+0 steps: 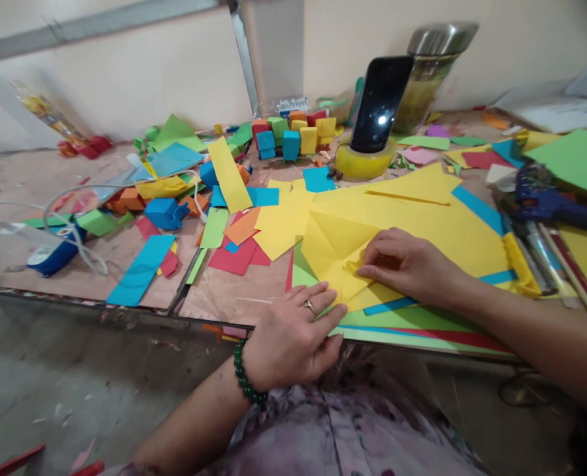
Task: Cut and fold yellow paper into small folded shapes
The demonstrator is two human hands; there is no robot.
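A folded yellow paper sheet (330,248) lies at the table's front edge on a stack of coloured sheets. My left hand (293,337), with a ring and a green bead bracelet, rests at the table edge with its fingers stretched flat on the sheet's near corner. My right hand (407,264) lies on the sheet from the right, its fingertips pressed together on a fold near the middle.
Coloured paper scraps (234,258) and small folded paper blocks (291,142) cover the table. A phone (380,102) stands in a yellow tape roll (365,162), a jar behind it. A blue glue gun (546,198) lies right; white cable (70,225) at left.
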